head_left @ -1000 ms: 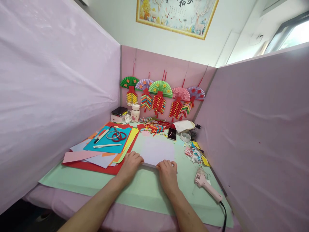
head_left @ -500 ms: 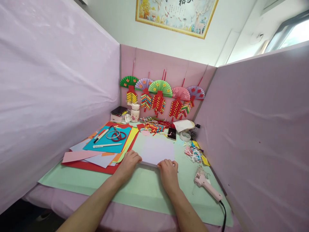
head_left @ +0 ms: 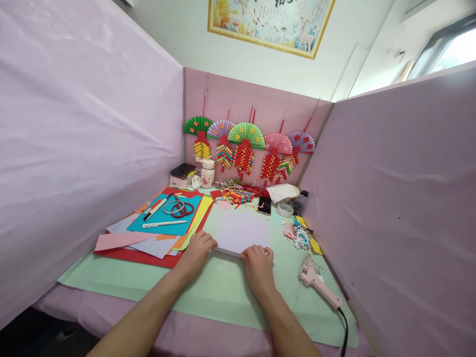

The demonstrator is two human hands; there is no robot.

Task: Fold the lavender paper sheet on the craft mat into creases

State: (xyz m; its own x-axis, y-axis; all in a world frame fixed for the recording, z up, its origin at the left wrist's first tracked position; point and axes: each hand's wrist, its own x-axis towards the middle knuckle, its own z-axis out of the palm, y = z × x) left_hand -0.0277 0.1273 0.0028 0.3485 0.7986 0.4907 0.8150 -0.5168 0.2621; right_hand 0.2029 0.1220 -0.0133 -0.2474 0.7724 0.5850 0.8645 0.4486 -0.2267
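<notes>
Pink cloth-covered partition on left (head_left: 85,134), back (head_left: 256,106) and right (head_left: 401,198), boxing in surface (head_left: 223,292). Surface under pale green mat, pink cloth (head_left: 193,337) at near edge. White wall (head_left: 186,39) above back partition; gold-framed picture (head_left: 271,22) high on it. Window (head_left: 446,49) upper right, bright daylight. Row of paper fan ornaments (head_left: 245,144) hanging on back partition.

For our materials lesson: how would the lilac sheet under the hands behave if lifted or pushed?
The lilac sheet looks thin and flat, so probably light and floppy when lifted. On the smooth green mat it would likely slide easily; the left hand and right hand rest on its near edge.
</notes>
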